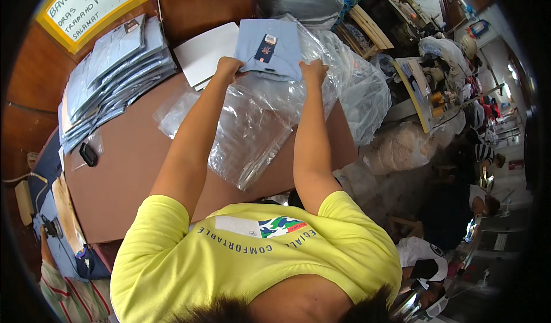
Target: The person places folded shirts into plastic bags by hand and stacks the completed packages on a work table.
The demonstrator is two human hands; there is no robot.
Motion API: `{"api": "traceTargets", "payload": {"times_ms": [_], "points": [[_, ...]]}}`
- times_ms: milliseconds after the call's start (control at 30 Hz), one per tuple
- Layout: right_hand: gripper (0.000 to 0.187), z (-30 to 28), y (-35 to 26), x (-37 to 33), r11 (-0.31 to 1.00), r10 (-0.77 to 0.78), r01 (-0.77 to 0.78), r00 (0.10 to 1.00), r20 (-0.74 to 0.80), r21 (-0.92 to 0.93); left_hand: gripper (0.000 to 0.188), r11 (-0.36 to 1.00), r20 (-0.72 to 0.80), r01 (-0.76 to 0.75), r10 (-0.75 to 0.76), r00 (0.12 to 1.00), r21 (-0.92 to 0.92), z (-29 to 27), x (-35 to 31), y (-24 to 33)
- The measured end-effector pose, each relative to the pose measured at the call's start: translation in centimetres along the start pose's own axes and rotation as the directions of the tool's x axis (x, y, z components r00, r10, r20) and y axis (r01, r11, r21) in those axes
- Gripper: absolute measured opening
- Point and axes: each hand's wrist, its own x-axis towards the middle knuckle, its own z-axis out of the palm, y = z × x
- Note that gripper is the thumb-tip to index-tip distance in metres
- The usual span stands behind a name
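Bag [252,133] lies on the table [132,168], mouth toward twelve o'clock. Left hand [228,67] and right hand [314,70] each pinch a near corner of the folded shirt [270,47]. Best kept flat and square entering the bag. Stack [109,76] at ten o'clock.

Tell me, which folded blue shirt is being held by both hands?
The single folded shirt at the table's far edge, gripped by the left hand and right hand; the rest lie stacked left.
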Motion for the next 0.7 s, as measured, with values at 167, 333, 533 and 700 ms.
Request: {"api": "traceTargets", "payload": {"times_ms": [167,333,533,700], "points": [[0.047,2.6,1.3,0.8,0.999,-0.022,0.001,0.890,0.456,0.045,0.021,0.993,0.019,-0.009,0.007,1.000,0.114,-2.7,-0.4,-2.6],[0.052,4.9,1.7,0.3,0.994,0.002,-0.065,0.811,0.585,0.086,0.027,0.996,0.027,-0.023,0.021,0.999,0.089,-3.3,-1.2,-4.3],[0.037,2.6,-2.0,-3.3,0.863,0.005,-0.300,0.810,0.587,0.406,0.032,0.978,-0.001,-0.157,0.159,0.987,0.139,-4.5,-2.6,-4.0],[0.027,-0.7,-3.1,-8.2,0.740,-0.187,-0.246,0.819,0.543,0.626,0.034,0.941,0.024,-0.309,0.309,0.951,0.141,-8.2,-8.5,-1.8]]}}
